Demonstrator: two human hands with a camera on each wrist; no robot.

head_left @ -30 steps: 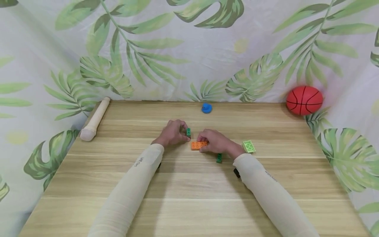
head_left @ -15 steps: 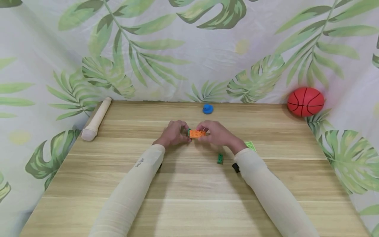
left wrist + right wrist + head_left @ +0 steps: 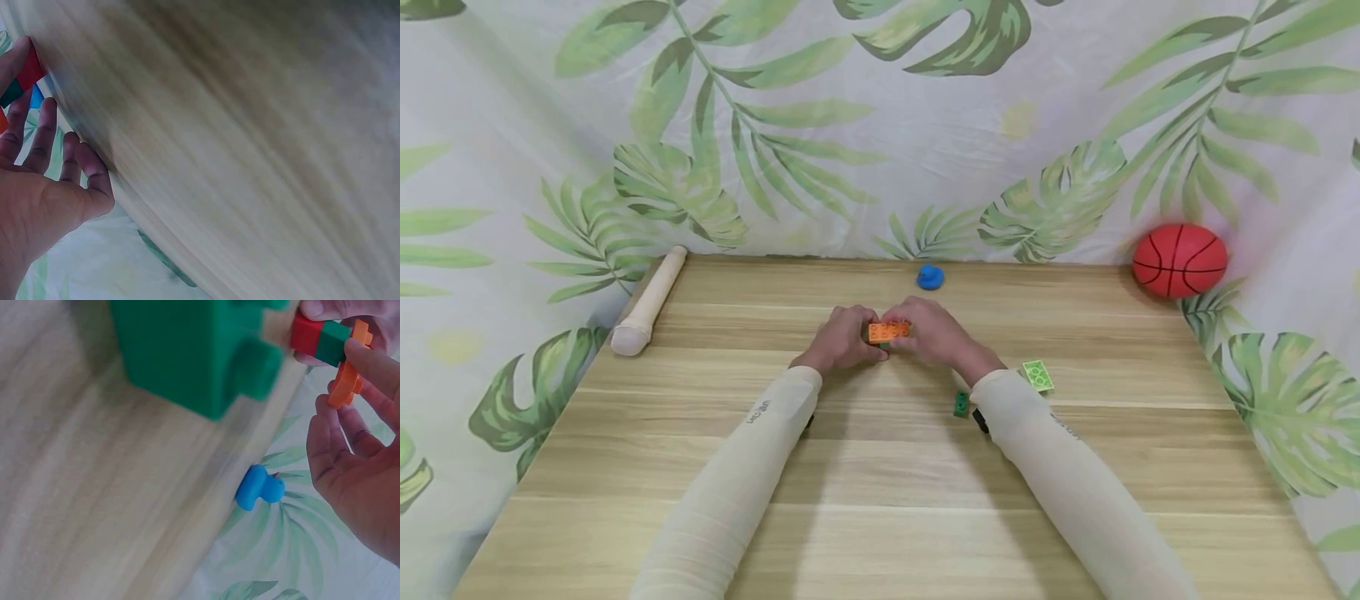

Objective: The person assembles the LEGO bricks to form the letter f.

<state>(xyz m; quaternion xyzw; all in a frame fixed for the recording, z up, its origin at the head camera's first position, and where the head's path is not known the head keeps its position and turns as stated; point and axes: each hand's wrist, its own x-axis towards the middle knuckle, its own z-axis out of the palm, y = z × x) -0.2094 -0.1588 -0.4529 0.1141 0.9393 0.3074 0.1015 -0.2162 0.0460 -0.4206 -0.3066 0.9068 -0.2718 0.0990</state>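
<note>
My left hand [image 3: 844, 337] grips a small stack of two toy building bricks, a red brick [image 3: 306, 334] with a green brick [image 3: 331, 344] on top of it. Over that stack, my right hand [image 3: 928, 329] pinches a flat orange brick [image 3: 887, 332] between thumb and fingers. In the right wrist view the orange brick lies right against the green brick's upper face. The left wrist view shows the thumb and a finger on the red brick, with the other fingers extended near the table. From the head, the orange brick and the hands hide most of the stack.
Another green brick [image 3: 961, 404] stands near my right wrist, with a light green brick [image 3: 1038, 376] to its right. At the back are a blue rubber duck [image 3: 930, 277] and a red ball [image 3: 1180, 261]. A pale microphone-shaped object [image 3: 649, 302] lies along the left edge.
My right hand has lifted the orange brick from the table and carried it left and away from me, onto the stack in the left hand. The left hand has stayed nearly in place.
</note>
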